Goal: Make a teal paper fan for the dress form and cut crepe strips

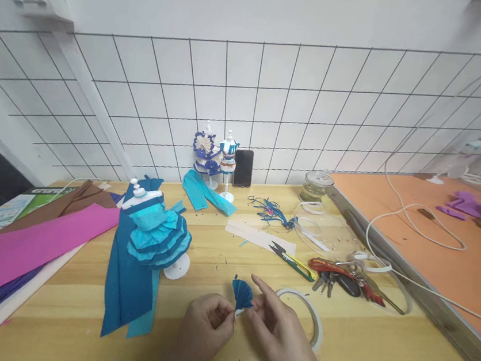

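1. Pinching the lower tip of the blue pleated fan [242,294] at the lower centre of the frame, our left hand [209,324] is holding thumb and fingers close together.
2. Our right hand [282,324] is resting at the fan's right edge, forefinger stretched out; we are unable to tell whether it is gripping.
3. The fan is showing folds already made and spread, so we are judging the pleating done. It is sitting apart from every garment in view, joined to none yet.
4. Just beyond the right hand, a tape roll [317,326] is lying flat; above it, the snips [296,264] are lying unused.
5. Left of centre, a white dress form [141,197] is wearing a ruffled blue dress [158,239], its tiers in place; we are seeing no fan on its visible side.
6. Beside it, blue paper [129,284] is lying uncut or partly cut; we are unable to tell which.
7. At upper centre, two smaller forms [229,151] are standing dressed, the left one bearing a pleated rosette [204,144].
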Action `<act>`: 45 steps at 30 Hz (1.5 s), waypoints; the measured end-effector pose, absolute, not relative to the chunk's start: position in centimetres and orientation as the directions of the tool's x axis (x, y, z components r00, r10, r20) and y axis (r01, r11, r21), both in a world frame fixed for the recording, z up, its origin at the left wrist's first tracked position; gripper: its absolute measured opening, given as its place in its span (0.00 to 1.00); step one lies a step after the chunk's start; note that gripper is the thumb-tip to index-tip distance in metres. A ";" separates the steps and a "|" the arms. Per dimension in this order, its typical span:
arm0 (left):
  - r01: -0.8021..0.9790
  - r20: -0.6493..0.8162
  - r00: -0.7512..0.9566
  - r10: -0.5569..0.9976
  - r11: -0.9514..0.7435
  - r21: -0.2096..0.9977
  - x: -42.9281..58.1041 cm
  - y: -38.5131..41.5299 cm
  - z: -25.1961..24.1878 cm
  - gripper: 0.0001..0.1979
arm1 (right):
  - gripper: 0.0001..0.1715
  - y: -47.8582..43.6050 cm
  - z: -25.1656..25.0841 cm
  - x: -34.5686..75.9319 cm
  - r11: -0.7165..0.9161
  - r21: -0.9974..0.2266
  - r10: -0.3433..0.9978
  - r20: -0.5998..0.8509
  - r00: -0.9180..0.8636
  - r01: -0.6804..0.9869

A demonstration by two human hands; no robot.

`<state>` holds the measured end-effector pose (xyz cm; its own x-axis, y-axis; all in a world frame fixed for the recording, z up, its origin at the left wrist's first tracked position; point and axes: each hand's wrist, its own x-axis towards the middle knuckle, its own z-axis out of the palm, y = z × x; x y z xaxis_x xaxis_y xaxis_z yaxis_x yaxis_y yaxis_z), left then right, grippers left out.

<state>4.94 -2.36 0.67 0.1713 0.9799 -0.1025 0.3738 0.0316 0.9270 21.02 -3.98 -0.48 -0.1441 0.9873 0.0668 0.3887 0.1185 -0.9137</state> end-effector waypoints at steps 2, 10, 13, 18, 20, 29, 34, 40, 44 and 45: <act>0.307 -0.170 0.171 0.971 0.111 0.945 4.9 -2.2 0.6 0.05 | 0.29 -4.1 -0.3 21.0 0.112 -0.916 0.989 0.064 -0.136 0.385; 0.170 -0.295 0.175 0.939 0.266 0.949 4.5 -1.6 0.1 0.04 | 0.24 -3.5 -0.4 21.2 0.114 -0.893 0.990 0.064 -0.129 0.435; 0.146 -0.313 0.173 0.934 0.290 0.946 4.3 -1.4 -0.1 0.04 | 0.18 -3.2 -0.4 21.4 0.125 -0.907 0.989 0.084 -0.120 0.402; 0.147 -0.344 0.151 0.927 0.323 0.935 4.1 -1.0 -0.3 0.04 | 0.13 -3.1 -0.3 22.1 0.162 -0.887 0.987 0.154 -0.055 0.433; 0.133 -0.344 0.143 0.928 0.326 0.936 4.1 -0.9 -0.3 0.03 | 0.12 -3.2 -0.3 22.3 0.212 -0.843 0.973 0.228 -0.029 0.494; 0.430 -0.072 0.047 0.996 0.045 0.902 4.6 -1.8 1.3 0.06 | 0.04 -4.2 0.6 21.2 0.418 -0.713 0.902 0.400 -0.163 0.563; 0.694 0.234 0.169 0.958 -0.284 0.661 4.7 -2.5 0.8 0.10 | 0.09 -4.8 0.9 20.0 0.415 -0.690 0.910 0.329 -0.254 0.593; 0.643 0.204 0.129 0.970 -0.239 0.728 4.7 -2.5 0.8 0.09 | 0.14 -4.6 0.2 20.0 0.337 -0.753 0.940 0.242 -0.239 0.565; 0.414 -0.034 0.060 0.998 0.006 0.910 4.6 -2.1 1.4 0.07 | 0.11 -4.4 0.1 20.2 0.285 -0.799 0.957 0.205 -0.205 0.529; 0.340 -0.092 0.058 0.994 0.067 0.938 4.6 -2.0 1.5 0.06 | 0.11 -4.4 0.2 20.3 0.276 -0.806 0.960 0.201 -0.196 0.524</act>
